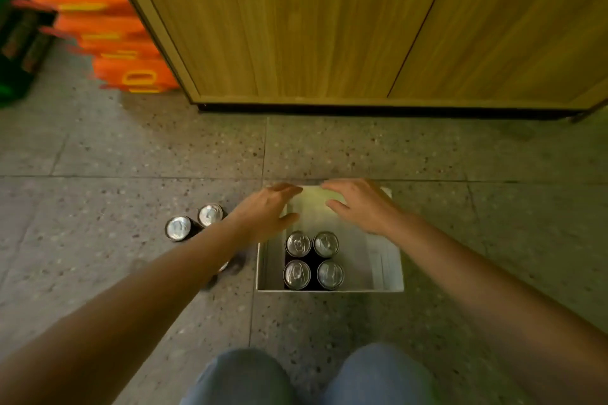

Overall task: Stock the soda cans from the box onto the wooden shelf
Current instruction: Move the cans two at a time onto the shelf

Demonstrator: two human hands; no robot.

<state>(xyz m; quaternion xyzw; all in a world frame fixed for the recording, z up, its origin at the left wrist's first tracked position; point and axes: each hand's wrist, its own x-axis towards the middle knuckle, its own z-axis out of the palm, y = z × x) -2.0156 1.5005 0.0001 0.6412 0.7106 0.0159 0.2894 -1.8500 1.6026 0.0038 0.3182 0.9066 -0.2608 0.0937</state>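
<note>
Fingers (pixel 289 190) of the left hand (pixel 265 212) are spread and loose, gripping nothing, reaching over the far left corner of the open white cardboard box (pixel 390 268). The right hand (pixel 360 205) is likewise flat and released, its fingers (pixel 332 187) stretched over the box's far edge, with the thumb pointing inward. Whether either palm touches the box wall cannot be told.

The box sits on the speckled grey tiled floor (pixel 131 154), in front of the person's knees in blue jeans (pixel 243 378). Inside it stand four upright dark soda cans with silver tops (pixel 314 260), packed in a two-by-two square against the near wall, left of centre; the rest of the box interior is bare white.

Two more dark silver-topped cans (pixel 194 222) stand upright on the floor, touching each other, just left of the left forearm and outside the box. Part of another can (pixel 223 266) shows beneath that forearm.

The light brown wooden shelf unit (pixel 296 26) rises beyond the box, its panelled base facing the person. Blurred orange cartons (pixel 108 39) are stacked to its left.
</note>
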